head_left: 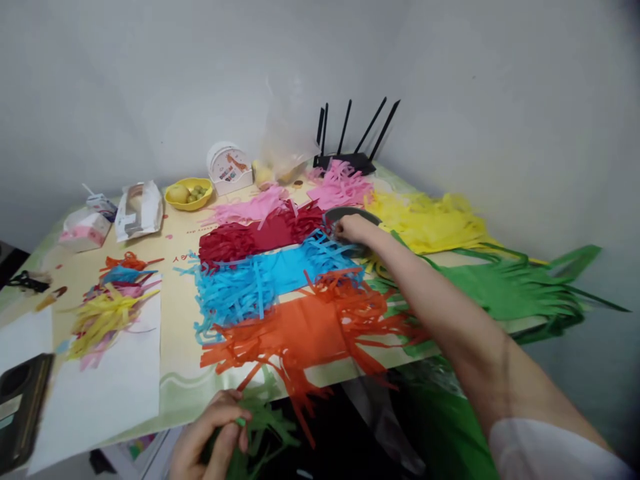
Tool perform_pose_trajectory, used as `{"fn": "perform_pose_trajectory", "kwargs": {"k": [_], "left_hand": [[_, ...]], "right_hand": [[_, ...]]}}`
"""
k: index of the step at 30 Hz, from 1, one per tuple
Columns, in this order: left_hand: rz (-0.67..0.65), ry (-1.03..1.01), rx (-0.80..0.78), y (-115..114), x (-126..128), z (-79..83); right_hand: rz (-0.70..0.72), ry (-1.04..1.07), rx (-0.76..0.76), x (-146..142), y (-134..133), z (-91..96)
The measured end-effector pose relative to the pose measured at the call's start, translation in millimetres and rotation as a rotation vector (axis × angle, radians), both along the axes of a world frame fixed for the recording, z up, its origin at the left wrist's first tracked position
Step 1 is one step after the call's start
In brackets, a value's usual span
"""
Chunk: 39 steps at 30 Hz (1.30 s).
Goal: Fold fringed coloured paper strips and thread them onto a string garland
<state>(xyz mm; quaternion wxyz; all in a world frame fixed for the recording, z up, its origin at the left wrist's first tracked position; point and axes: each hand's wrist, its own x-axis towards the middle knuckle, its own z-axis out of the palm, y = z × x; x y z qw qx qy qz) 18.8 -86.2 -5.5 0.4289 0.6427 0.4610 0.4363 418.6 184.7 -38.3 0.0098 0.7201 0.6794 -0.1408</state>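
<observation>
Left hand pinches green strips; right hand on grey disc, grip unclear; my forearm could drag orange fringe.

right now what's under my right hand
The right hand rests on a dark round object; only its far rim shows. The hand and blue fringed paper cover the rest, so what it is is unclear. The left hand pinches green paper strips.

Green strips: matt paper. Bowl: glossy plastic. Router: matt black plastic.
</observation>
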Motion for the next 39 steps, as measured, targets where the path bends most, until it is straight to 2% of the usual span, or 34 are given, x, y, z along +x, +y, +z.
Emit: {"fn": "perform_pose_trajectory", "kwargs": {"k": [6, 13, 16, 23, 26, 29, 33, 36, 37, 39], "left_hand": [[0.052, 0.109, -0.038, -1.8, 6.0, 0.0], [0.089, 0.107, -0.081, -7.5, 9.2, -4.3], [0.104, 0.103, -0.095, -9.1, 6.6, -9.1], [0.071, 0.124, -0.018, -9.4, 4.7, -11.8], [0.081, 0.134, -0.015, -10.8, 3.7, -11.3], [0.102, 0.143, -0.022, -11.8, 2.8, -12.1], [0.158, 0.106, -0.012, -11.4, 3.8, -14.2], [0.19, 0.043, -0.038, -9.0, 7.7, -15.7], [0.191, 0.026, -0.05, -7.8, 10.1, -15.8], [0.182, 0.003, -0.063, -5.0, 16.6, -14.8]], "right_hand": [[0.007, -0.057, -0.013, 12.6, -2.8, -1.1], [-0.006, -0.01, 0.029, 23.0, -12.3, 2.2], [-0.004, -0.001, 0.051, 18.7, -10.0, 2.4], [0.003, 0.074, 0.107, -6.1, 2.4, -7.6], [-0.032, 0.133, 0.149, -6.9, 2.4, -9.2], [-0.082, 0.221, 0.239, -0.2, -4.3, -2.1], [-0.151, 0.398, 0.428, 0.2, -33.7, 17.9], [-0.117, 0.588, 0.502, -24.8, -77.8, 29.4], [-0.092, 0.695, 0.504, -38.7, -95.9, 31.0], [-0.029, 1.144, 0.449, -72.1, -134.2, 31.2]]}}
